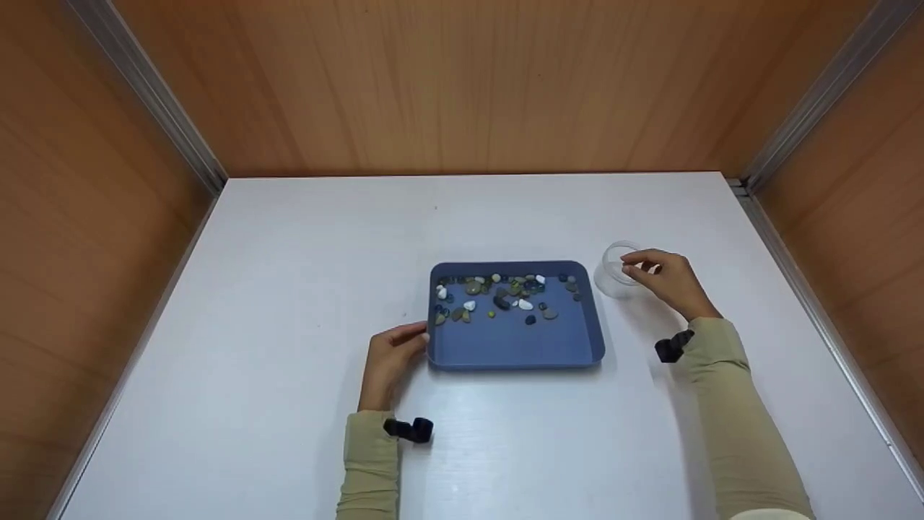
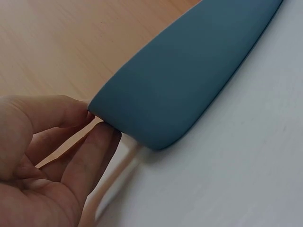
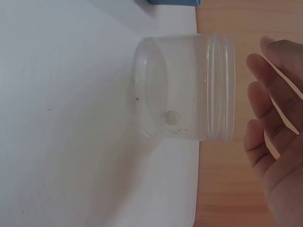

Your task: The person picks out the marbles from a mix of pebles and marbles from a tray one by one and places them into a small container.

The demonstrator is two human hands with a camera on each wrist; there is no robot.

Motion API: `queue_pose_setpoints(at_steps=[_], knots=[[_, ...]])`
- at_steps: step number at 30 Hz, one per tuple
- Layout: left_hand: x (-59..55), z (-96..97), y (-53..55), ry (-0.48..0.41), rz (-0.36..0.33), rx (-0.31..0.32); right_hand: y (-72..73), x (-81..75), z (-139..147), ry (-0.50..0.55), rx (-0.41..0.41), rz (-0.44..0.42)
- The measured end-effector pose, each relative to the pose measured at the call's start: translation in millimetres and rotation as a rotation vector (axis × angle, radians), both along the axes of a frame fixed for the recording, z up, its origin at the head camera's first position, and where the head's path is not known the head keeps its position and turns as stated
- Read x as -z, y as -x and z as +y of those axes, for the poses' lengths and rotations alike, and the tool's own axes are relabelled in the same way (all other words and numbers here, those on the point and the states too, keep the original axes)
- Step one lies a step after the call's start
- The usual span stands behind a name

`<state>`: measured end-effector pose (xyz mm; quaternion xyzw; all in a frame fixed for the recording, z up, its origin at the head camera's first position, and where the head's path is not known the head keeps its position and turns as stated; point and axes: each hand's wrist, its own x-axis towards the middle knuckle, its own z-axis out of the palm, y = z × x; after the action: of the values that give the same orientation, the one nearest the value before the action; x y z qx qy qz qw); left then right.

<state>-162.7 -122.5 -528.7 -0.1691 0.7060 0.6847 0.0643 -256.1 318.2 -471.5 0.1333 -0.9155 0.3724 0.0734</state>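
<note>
A blue tray (image 1: 505, 347) holds several small stones (image 1: 473, 287), white, dark, brown and green, mostly in its far half. At the tray's left edge is my left hand (image 1: 391, 357); its thumb and fingers (image 2: 102, 137) pinch the rim near a corner. A clear round jar (image 3: 184, 85) with a threaded, lidless mouth stands to the right of the tray. Inside it, on the wall near the base, shows one small pale green round piece (image 3: 171, 117). Over the jar's mouth hovers my right hand (image 1: 671, 282), fingers loosely bent, with nothing visible between them.
Everything stands on a white table (image 1: 289, 289). A wood-grain panel (image 1: 469, 87) rises behind it, with more panels at left and right along metal rails. Small dark specks dot the tabletop near the jar.
</note>
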Motion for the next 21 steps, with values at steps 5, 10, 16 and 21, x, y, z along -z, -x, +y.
queue_pose_setpoints(at_steps=[5,10,16,21], knots=[[-0.1,0.2,0.7,0.015,-0.006,-0.004,2.6,-1.6,-5,0.006,-0.011,-0.005],[-0.3,0.2,0.3,0.015,-0.007,-0.011,4.7,-2.9,-10,0.006,-0.02,0.001],[0.5,0.7,0.4,-0.013,0.02,-0.011,6.3,-5.2,-19,0.039,-0.032,-0.041],[0.7,1.0,0.8,-0.028,0.027,-0.014,6.3,-7.9,-27,0.084,-0.066,-0.064]])
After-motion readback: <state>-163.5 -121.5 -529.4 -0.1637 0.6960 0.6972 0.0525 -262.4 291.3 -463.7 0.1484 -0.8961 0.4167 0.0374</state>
